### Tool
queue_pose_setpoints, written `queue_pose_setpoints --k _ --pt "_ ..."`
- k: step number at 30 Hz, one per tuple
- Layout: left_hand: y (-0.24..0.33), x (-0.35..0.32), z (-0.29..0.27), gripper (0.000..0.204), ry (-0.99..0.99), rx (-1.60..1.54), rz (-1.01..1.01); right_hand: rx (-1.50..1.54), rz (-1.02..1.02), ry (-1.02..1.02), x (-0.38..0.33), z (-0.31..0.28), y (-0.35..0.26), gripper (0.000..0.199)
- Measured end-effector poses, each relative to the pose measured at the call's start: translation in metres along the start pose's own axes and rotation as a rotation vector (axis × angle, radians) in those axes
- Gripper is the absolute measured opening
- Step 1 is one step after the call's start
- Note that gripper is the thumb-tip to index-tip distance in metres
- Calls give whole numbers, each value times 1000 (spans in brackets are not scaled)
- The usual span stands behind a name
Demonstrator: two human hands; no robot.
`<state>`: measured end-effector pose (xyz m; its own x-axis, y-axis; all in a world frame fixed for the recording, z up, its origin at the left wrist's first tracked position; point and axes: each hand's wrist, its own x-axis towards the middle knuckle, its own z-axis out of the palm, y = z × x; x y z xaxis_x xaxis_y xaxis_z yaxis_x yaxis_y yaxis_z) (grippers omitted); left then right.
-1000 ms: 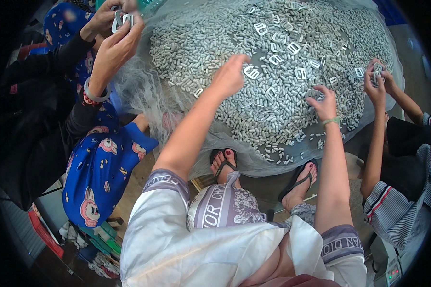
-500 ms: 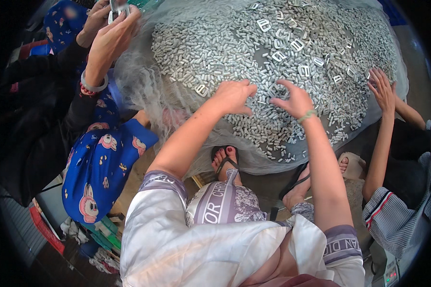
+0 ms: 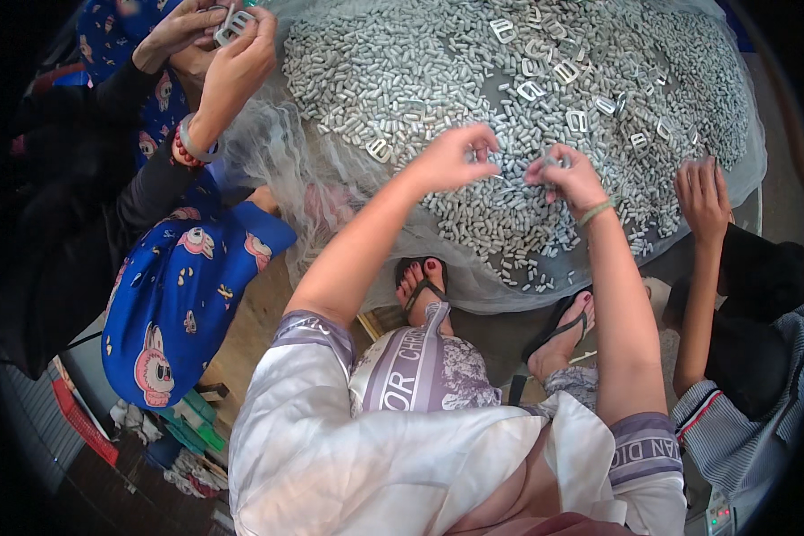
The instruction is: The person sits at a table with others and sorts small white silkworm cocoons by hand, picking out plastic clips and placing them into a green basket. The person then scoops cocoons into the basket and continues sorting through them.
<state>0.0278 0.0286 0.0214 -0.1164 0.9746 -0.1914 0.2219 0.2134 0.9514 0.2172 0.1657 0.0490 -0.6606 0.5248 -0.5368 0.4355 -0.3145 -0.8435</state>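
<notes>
A wide heap of small grey metal pieces (image 3: pixel 473 98) fills a pale mesh sheet (image 3: pixel 277 161) across the upper half, with larger flat rectangular buckles (image 3: pixel 566 71) scattered on top. At its near edge the left hand (image 3: pixel 451 159) hovers with fingers pinched together on something too small to make out. Just beside it, the right hand (image 3: pixel 570 179), a green band at the wrist, pinches a small grey piece (image 3: pixel 545 164). A red flat package (image 3: pixel 80 420) lies at lower left.
</notes>
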Motion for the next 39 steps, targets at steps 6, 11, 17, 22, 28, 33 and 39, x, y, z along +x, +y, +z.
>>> queue_pose_setpoints --k 6,11,17,22,28,33,39 --pt "1 1 12 13 164 426 156 -1308 -448 -138 -11 36 27 20" --pt "-19 -4 -43 17 238 -613 -299 -1314 -621 -71 -4 42 25 13" --pt "-32 -16 -61 23 566 720 -120 169 -48 -50 19 12 13 6" --pt "-23 -30 -69 17 568 341 -84 834 11 -49 7 -32 7 18" --pt "-29 -67 -67 25 600 442 -476 424 33 140 -11 -86 4 28" --pt "-43 -69 -47 41 539 661 -605 -879 -133 531 -9 -111 30 21" --pt "-48 -70 -44 43 491 724 -489 -826 -29 479 -13 -110 62 41"
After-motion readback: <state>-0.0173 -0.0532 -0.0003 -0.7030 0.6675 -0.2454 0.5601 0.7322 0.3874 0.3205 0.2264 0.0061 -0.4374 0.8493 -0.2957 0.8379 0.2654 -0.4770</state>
